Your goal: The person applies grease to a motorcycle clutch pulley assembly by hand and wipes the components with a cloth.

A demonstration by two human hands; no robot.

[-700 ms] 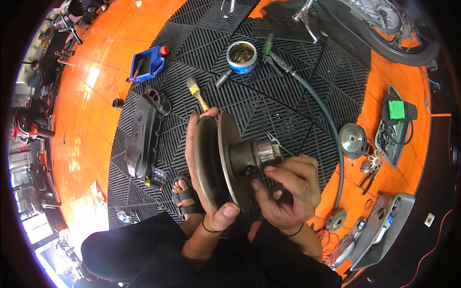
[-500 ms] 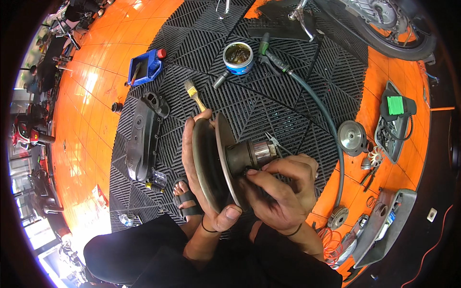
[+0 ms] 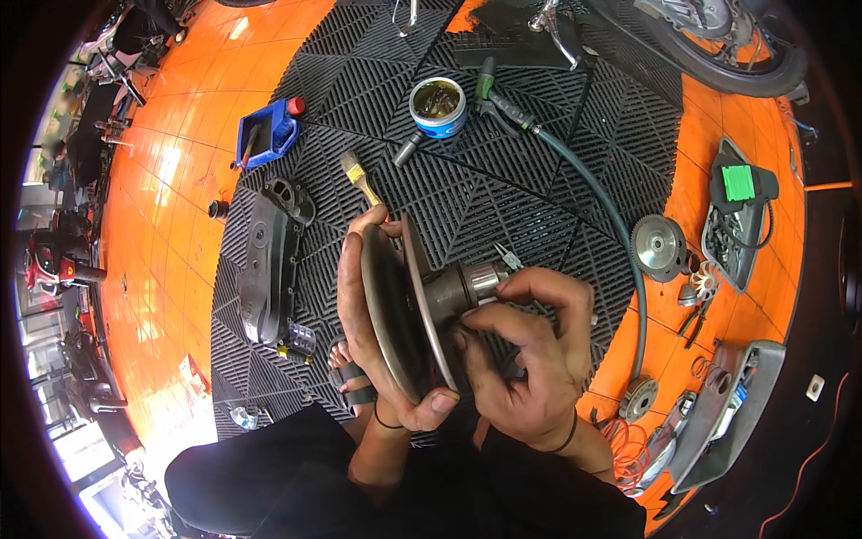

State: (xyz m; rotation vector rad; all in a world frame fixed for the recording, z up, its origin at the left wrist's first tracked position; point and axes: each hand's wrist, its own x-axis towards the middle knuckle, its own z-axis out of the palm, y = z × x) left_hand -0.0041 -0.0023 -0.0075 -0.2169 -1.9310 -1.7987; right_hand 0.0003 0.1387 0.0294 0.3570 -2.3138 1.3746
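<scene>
A scooter's driven pulley (image 3: 388,310), two dark metal discs on one axis with a gap between them, is held up before me and tilted. My left hand (image 3: 360,328) wraps round its left disc, fingers behind the far edge and thumb at the near rim. The pulley's hub (image 3: 447,295) and its shiny shaft end point right. Closed over the hub from the right, my right hand (image 3: 541,373) rests bent fingertips on the collar and beside the shaft end, with the thumb lower, near the right disc. Whether something small lies under the thumb is hidden.
On the black ribbed mat are a paintbrush (image 3: 359,178), a grease tub (image 3: 438,110), a blue cut-open container (image 3: 267,135), a black engine cover (image 3: 269,260) and an air gun (image 3: 505,106) with a hose. Metal parts, including a toothed plate (image 3: 658,248), and grey trays (image 3: 732,418) lie right.
The index finger of my right hand has lifted towards the shaft end, and its thumb has moved lower on the hub side. My left hand keeps its hold; the view has shifted slightly.
</scene>
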